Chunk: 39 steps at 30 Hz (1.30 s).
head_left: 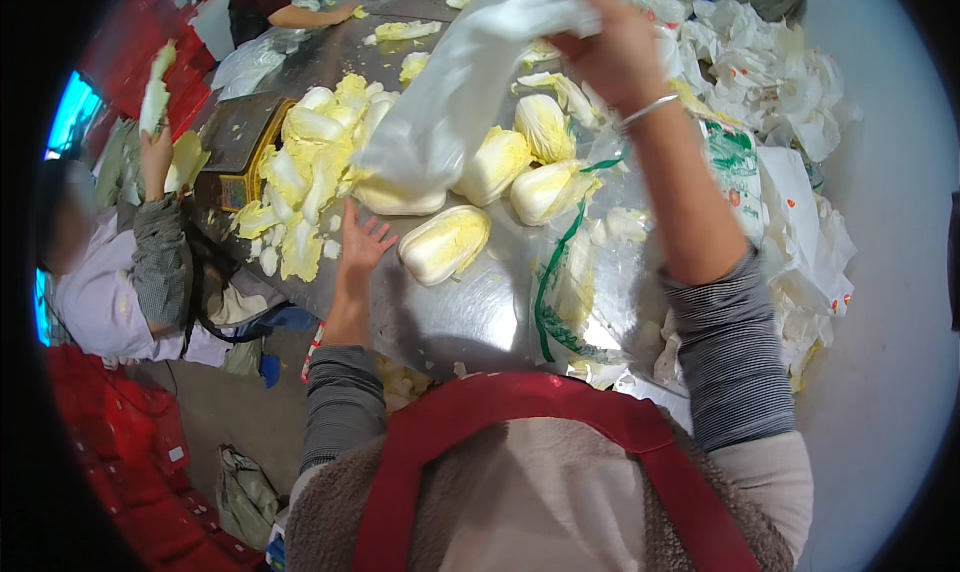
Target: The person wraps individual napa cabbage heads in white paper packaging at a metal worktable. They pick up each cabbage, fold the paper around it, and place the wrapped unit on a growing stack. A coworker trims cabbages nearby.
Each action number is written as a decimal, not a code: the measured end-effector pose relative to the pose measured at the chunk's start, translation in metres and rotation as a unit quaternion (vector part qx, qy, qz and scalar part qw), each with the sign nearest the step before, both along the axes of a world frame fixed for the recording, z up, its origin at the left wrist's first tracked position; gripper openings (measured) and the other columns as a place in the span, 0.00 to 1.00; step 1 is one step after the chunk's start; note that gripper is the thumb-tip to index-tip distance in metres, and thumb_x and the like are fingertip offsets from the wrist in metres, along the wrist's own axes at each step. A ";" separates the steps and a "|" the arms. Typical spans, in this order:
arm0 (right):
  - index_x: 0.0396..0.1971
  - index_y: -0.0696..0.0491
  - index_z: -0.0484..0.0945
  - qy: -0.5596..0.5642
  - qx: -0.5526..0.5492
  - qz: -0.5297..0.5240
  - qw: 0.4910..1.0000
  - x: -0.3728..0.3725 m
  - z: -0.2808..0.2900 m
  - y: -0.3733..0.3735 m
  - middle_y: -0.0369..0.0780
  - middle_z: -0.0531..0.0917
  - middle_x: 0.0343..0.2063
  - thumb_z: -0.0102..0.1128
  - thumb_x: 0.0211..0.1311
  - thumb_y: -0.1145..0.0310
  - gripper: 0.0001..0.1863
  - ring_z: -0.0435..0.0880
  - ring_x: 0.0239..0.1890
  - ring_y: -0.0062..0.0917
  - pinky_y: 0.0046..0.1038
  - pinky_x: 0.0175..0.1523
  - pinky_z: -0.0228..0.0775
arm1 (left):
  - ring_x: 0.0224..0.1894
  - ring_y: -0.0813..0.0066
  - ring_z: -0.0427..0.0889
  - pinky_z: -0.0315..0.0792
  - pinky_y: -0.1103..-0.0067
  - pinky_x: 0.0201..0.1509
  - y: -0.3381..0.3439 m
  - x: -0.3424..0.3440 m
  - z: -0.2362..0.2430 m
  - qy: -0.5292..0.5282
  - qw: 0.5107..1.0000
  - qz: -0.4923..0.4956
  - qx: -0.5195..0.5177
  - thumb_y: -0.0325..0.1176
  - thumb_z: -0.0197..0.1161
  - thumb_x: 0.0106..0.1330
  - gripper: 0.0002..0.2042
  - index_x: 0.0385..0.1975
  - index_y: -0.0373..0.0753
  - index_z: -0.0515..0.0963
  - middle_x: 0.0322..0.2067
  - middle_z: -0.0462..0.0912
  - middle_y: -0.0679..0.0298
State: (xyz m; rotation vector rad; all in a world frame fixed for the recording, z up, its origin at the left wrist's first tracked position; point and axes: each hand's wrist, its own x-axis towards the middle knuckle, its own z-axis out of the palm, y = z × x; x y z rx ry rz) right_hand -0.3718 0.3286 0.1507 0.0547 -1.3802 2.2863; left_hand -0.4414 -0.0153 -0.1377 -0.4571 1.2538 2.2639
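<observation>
My right hand (615, 57) is raised at the upper middle, gripping a translucent white plastic bag (465, 82) that hangs diagonally across the cabbages. My left hand (360, 232) is open, palm up with fingers spread, just left of a trimmed napa cabbage (443, 245) lying on the metal table (470, 322). Behind that cabbage are several more pale yellow heads (545, 192), one partly hidden under the bag. Loose yellow leaves (305, 182) are piled left of my left hand. A clear plastic sheet with green edging (570, 282) lies below my right forearm.
A co-worker (120, 292) at the left holds up a leaf beside a metal scale (225, 152). Another person's hand (345, 14) reaches onto the far table. Crumpled white wrappers (790, 92) are heaped at the right, by a pale wall (880, 352). Red crates (110, 452) stand lower left.
</observation>
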 end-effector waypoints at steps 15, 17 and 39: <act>0.57 0.58 0.61 -0.376 0.173 -0.433 0.801 0.378 -0.198 0.283 0.45 0.72 0.51 0.54 0.60 0.54 0.31 0.69 0.55 0.33 0.30 0.58 0.59 | 0.46 0.64 0.75 0.67 0.75 0.51 0.303 0.103 0.079 0.575 0.731 -0.322 -0.177 0.32 0.64 0.52 0.18 0.44 0.35 0.73 0.42 0.76 0.56; 0.61 0.63 0.54 -0.456 0.432 -0.319 0.710 0.353 -0.200 0.237 0.51 0.64 0.58 0.61 0.54 0.55 0.41 0.63 0.60 0.39 0.29 0.63 0.52 | 0.52 0.59 0.71 0.65 0.70 0.55 0.375 0.102 0.063 0.646 0.632 -0.386 -0.186 0.31 0.66 0.49 0.25 0.49 0.36 0.69 0.47 0.72 0.54; 0.57 0.61 0.60 -0.432 0.479 -0.387 0.659 0.350 -0.198 0.231 0.55 0.66 0.55 0.66 0.46 0.54 0.42 0.63 0.59 0.45 0.34 0.62 0.55 | 0.53 0.57 0.71 0.67 0.65 0.55 0.427 0.106 0.050 0.393 0.784 -0.447 -0.176 0.35 0.70 0.45 0.34 0.54 0.35 0.64 0.50 0.71 0.53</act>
